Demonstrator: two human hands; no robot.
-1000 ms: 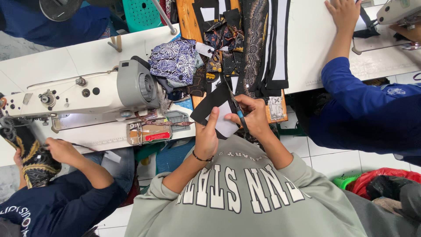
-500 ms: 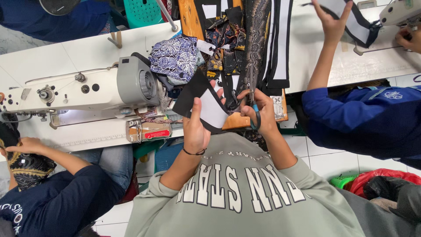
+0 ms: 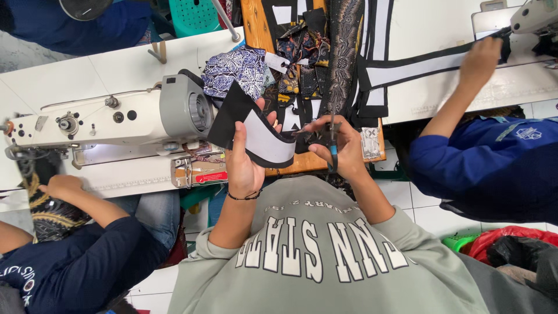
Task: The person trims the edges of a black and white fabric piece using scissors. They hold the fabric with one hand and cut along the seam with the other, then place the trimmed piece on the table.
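My left hand [image 3: 244, 157] holds up a curved piece of black fabric with a white lining [image 3: 258, 136], fingers wrapped around its lower edge. My right hand [image 3: 340, 148] grips a small pair of scissors with a blue handle [image 3: 333, 152], its tip touching the right end of the fabric piece. Both hands are raised in front of my grey sweatshirt [image 3: 319, 250], over the near edge of a wooden board [image 3: 290, 170].
A white sewing machine [image 3: 110, 119] sits to the left, where a person's hand [image 3: 61, 186] guides patterned cloth. Blue patterned fabric [image 3: 235, 70] and dark batik strips [image 3: 343, 52] lie on the board. At the right, a person in blue [image 3: 488, 163] sews black-and-white strips [image 3: 407, 67].
My left hand turned the black-and-white piece and lifted it higher. My right hand with the scissors moved to its right end. The person on the right lowered an arm to their machine.
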